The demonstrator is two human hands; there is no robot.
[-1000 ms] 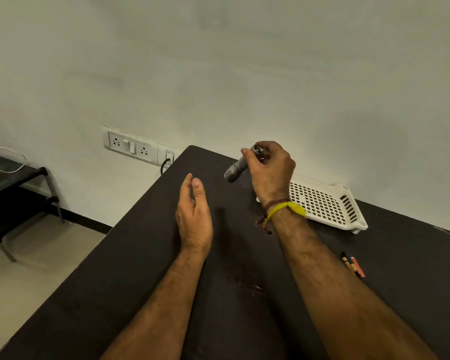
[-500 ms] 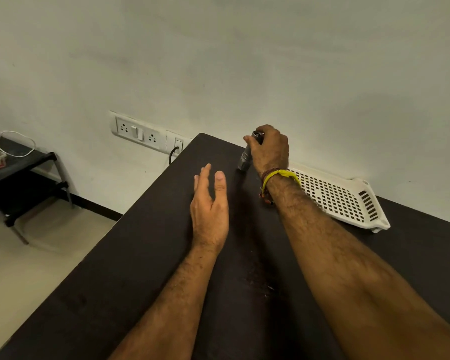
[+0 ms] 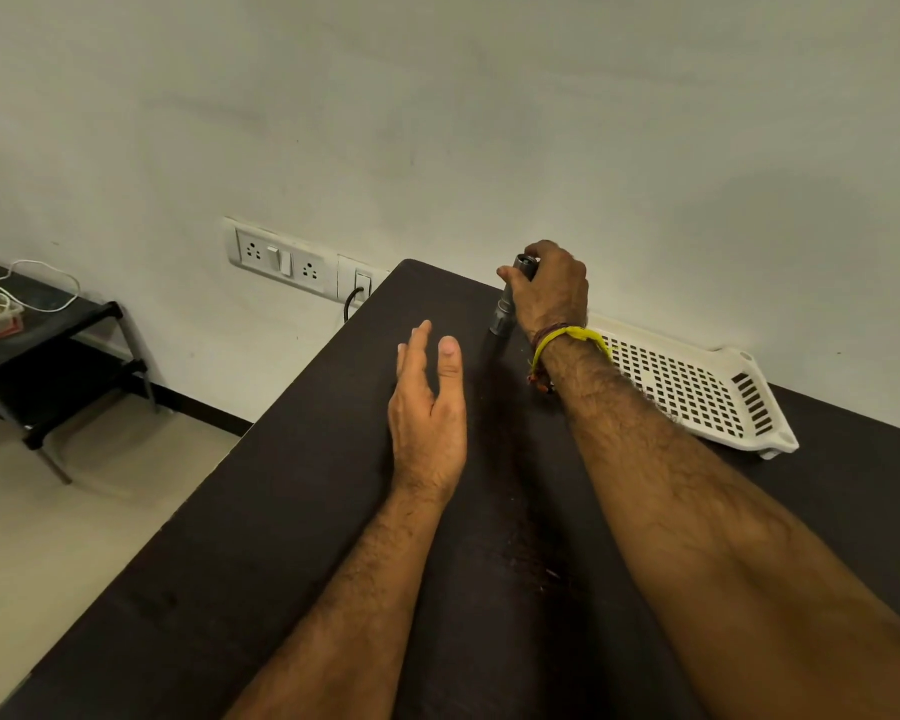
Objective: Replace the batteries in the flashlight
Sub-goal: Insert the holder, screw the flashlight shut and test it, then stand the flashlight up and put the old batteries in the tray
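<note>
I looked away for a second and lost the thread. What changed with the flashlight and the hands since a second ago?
The right hand swung the flashlight from a raised slant to upright and brought it down, so its lower end now meets the black table. Its grip on the flashlight did not change. The left hand stayed open and holds nothing, hovering beside it. The white tray lies where it was, by the wall.

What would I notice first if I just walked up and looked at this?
Probably the right hand at the far edge of the dark table, gripping a grey flashlight stood on end against the tabletop. Next, the left hand with straight fingers, just left of the flashlight and not touching it. Then the white slotted tray to the right, by the wall.
</note>
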